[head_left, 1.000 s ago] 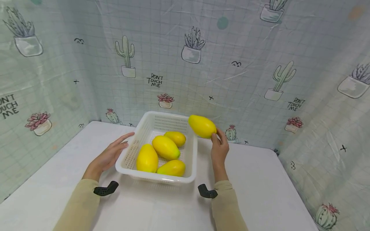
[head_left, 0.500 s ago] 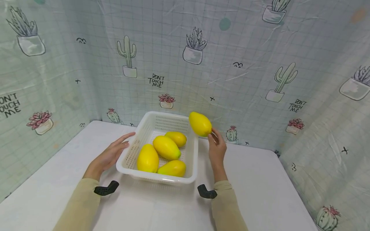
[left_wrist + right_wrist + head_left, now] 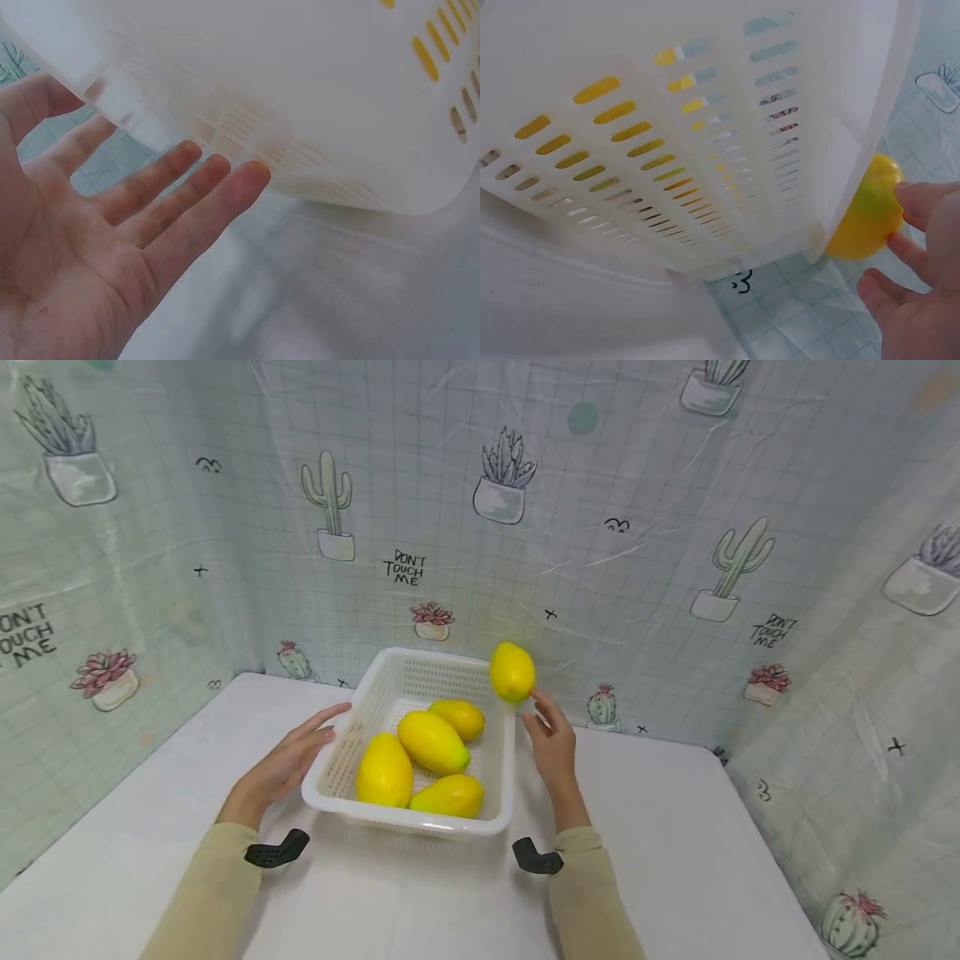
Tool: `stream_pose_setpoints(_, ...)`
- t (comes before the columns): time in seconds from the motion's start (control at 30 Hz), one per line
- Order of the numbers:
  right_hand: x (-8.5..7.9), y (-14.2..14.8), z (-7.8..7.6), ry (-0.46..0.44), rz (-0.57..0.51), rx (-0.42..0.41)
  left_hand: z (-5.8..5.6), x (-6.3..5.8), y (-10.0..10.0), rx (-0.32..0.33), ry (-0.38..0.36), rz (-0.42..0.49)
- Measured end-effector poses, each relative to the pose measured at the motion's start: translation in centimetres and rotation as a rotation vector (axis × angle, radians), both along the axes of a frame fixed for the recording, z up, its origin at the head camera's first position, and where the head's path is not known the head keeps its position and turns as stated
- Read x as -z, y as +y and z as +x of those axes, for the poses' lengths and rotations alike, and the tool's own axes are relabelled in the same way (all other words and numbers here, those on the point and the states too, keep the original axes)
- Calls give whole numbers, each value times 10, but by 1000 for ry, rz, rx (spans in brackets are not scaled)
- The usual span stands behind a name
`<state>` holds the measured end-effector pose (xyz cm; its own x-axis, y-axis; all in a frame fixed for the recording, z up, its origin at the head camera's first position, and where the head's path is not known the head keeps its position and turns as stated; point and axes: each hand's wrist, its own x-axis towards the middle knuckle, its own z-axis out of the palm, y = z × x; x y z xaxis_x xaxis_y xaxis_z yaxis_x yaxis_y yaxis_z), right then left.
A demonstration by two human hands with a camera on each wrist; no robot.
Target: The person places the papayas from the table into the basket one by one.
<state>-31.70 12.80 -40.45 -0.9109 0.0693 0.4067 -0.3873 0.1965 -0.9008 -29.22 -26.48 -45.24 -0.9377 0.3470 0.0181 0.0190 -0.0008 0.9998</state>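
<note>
A white slotted plastic basket (image 3: 504, 777) stands on the table with several yellow mangoes (image 3: 433, 742) inside. Another mango (image 3: 512, 672) is at the basket's far right corner, overlapping the rim in the head view. Fingertips of my right hand (image 3: 553, 745) touch its near right side, the fingers loosely bent and not wrapped round it. In the right wrist view the rim hides part of this mango (image 3: 871, 214). My left hand (image 3: 288, 762) is spread with its fingertips at the basket's left side; the left wrist view shows those fingers (image 3: 202, 199) nearly straight against the slotted wall.
The white table (image 3: 660, 843) runs back to a hanging curtain (image 3: 630, 577) printed with cacti, which closes in the back and both sides. A black wrist mount (image 3: 277, 849) sits on the left forearm and another mount (image 3: 537, 857) on the right.
The mango at the far right corner has shifted left and turned from lying sideways to more end-on. My right hand has followed it leftward. The left hand and basket keep their place.
</note>
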Motion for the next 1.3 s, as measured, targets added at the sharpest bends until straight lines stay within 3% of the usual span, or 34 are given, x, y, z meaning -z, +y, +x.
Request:
stream_pose_setpoints(0.17, 3, -3, 3, -31, 25, -31, 3, 3, -2, 5, -11, -1)
stream_pose_setpoints(0.33, 10, 1, -4, -32, 14, -49, 8, -3, 1, 11, 6, -15)
stream_pose_setpoints(0.53, 22, 6, -17, -18, 58, -28, 12, -11, 4, 16, 23, -29)
stream_pose_setpoints(0.7, 26, 8, -16, 4, 74, 2, 10, -8, 6, 13, 6, -16)
stream_pose_setpoints(0.97, 24, 12, -14, 2, 80, -3, 2, 2, 4, 17, 17, -9)
stream_pose_setpoints(1.3, 16, 17, -10, -28, 81, -22, 4, -2, 1, -33, 20, -67)
